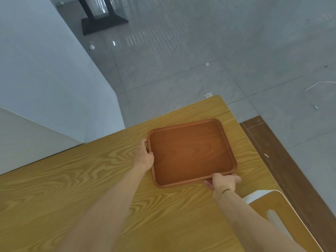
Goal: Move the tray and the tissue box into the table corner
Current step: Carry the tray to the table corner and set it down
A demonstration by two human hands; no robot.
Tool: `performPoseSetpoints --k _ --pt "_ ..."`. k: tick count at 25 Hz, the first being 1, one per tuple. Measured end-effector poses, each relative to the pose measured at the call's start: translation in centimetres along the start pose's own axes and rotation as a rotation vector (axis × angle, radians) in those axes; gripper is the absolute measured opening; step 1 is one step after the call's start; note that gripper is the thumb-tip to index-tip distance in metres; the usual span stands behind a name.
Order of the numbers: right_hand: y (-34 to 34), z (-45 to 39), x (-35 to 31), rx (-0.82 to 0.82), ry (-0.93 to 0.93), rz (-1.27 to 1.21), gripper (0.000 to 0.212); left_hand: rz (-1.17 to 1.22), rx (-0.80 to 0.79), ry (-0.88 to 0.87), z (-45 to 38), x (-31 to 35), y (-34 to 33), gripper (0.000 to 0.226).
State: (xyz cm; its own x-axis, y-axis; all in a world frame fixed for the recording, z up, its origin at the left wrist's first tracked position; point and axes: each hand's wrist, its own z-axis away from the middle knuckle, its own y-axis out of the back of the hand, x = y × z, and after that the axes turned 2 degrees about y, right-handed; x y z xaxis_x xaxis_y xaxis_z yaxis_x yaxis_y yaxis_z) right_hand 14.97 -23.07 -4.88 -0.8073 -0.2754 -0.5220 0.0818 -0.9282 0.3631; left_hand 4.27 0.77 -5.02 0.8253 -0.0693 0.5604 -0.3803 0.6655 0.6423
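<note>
A brown wooden tray (190, 151) with a raised rim and nothing in it lies on the yellow wood-grain table (91, 179), close to the table's far right corner. My left hand (144, 155) grips the tray's left rim, thumb over the edge. At the tray's near right corner, my right hand (224, 182) holds the rim. No tissue box shows in this view.
The table's far corner (219, 97) lies just beyond the tray, with grey tiled floor past it. A white wall (45, 79) stands at the left. A wood-and-white chair back (272, 202) sits at the table's right edge. Paper scraps lie on the floor.
</note>
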Motion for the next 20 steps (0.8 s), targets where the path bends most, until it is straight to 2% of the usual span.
performPoseSetpoints --k 8,14,20 --pt "0.5 4.3 -1.3 -0.243 0.119 -0.02 0.077 0.162 0.194 -0.017 4.9 -2.7 5.8 0.052" --pt "0.1 10.0 0.8 -0.441 0.242 0.026 0.065 0.26 0.367 -0.012 11.5 -8.7 10.9 0.053" --pt "-1.9 15.8 4.8 -0.589 0.328 0.179 0.056 0.329 0.542 0.047 18.5 -16.9 15.6 0.053"
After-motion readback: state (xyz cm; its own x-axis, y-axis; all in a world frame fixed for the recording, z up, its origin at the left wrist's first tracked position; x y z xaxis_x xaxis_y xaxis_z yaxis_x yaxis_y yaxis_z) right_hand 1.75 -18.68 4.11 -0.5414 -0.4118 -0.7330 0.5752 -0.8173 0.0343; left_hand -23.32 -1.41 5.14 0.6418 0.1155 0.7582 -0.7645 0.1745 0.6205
